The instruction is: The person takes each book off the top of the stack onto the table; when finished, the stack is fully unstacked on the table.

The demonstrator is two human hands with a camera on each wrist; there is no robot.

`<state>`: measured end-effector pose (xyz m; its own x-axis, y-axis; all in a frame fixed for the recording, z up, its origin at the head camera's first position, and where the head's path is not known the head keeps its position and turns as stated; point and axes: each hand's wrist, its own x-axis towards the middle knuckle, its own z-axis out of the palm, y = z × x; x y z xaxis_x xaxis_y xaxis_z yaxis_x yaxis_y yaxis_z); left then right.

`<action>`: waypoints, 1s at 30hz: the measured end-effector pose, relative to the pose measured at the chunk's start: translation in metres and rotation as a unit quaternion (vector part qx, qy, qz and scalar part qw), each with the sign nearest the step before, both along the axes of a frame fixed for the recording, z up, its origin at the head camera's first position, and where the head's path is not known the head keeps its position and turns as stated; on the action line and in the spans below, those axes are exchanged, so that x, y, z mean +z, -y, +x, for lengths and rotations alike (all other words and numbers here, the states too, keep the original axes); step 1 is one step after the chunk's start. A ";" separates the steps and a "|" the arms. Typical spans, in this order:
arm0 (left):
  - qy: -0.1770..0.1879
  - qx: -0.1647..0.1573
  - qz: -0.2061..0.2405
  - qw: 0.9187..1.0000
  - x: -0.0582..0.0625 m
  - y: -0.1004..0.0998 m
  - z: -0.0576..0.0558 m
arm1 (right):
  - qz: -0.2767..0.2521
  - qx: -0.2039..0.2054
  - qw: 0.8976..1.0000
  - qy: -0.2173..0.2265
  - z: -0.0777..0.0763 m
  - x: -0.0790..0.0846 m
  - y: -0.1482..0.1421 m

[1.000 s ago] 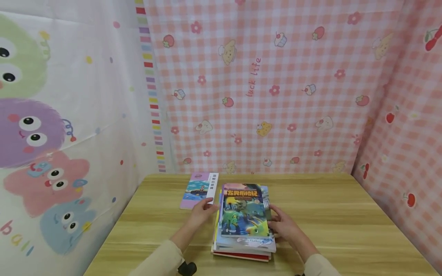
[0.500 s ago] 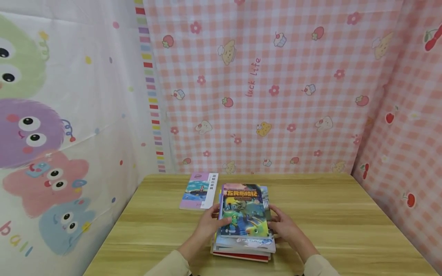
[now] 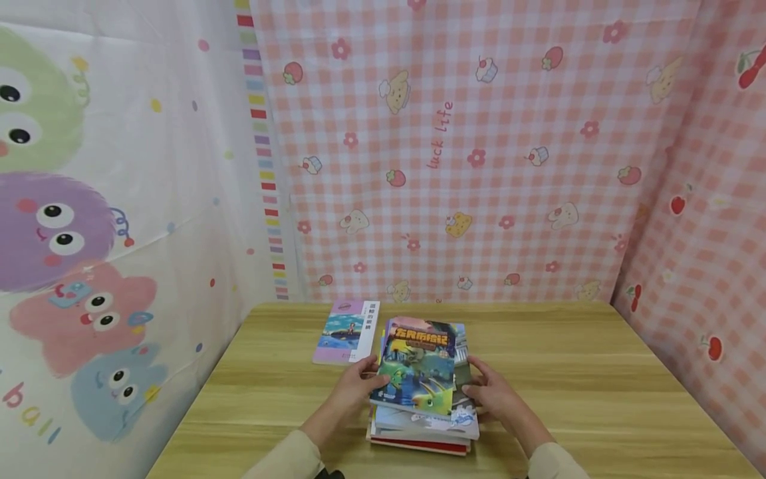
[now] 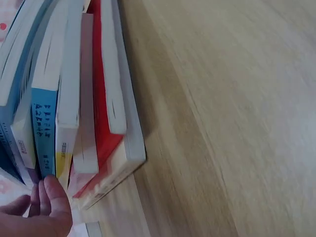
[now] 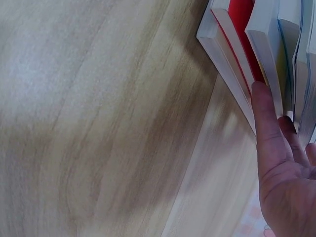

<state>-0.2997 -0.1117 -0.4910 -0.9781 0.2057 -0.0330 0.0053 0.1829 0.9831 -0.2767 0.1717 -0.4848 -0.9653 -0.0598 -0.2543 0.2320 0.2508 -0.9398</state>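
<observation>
On the table, a stack of several books (image 3: 419,436) lies between my hands. Its top book (image 3: 415,366), with a dinosaur cover, sits askew over a book (image 3: 463,399) with a grey and pale blue cover. My left hand (image 3: 354,389) pinches the top book's left edge, thumb over the cover; in the left wrist view its fingertips (image 4: 49,185) meet the spines beside a blue spine (image 4: 45,131). My right hand (image 3: 491,389) rests along the stack's right side; in the right wrist view its fingers (image 5: 266,108) extend straight against the page edges.
A thin pink and white book (image 3: 347,332) with a sea picture lies behind and left of the stack. The wooden table (image 3: 568,359) ends at a pink checked cloth (image 3: 509,186) behind; a white cartoon cloth (image 3: 179,279) hangs at left.
My left hand has come in from beside the stack onto the top book's edge. The top book has turned clockwise, its near end shifting left. My right hand has barely moved.
</observation>
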 end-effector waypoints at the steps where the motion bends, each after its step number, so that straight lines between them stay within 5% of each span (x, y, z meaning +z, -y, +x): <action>1: 0.000 -0.007 -0.003 1.000 0.000 0.001 0.000 | 0.000 0.001 1.000 0.000 0.000 0.000 0.000; 6: 0.000 -0.044 -0.030 0.999 -0.001 0.003 -0.001 | -0.002 0.003 1.000 0.001 0.001 0.001 -0.002; 10: 0.006 -0.042 -0.038 0.998 0.000 0.003 -0.001 | -0.004 0.001 1.000 0.002 0.001 0.001 -0.002; 20: 0.029 -0.043 0.050 0.997 0.003 0.012 -0.004 | -0.010 -0.001 1.000 -0.006 0.003 0.001 0.000; 30: 0.086 -0.051 0.125 0.987 0.000 0.032 -0.006 | -0.009 0.000 1.000 0.000 0.001 -0.001 0.000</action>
<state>-0.3054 -0.1435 -0.4910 -0.9359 0.3262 -0.1331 -0.1603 -0.0576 0.9854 -0.2761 0.1717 -0.4854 -0.9654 -0.0655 -0.2523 0.2310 0.2335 -0.9445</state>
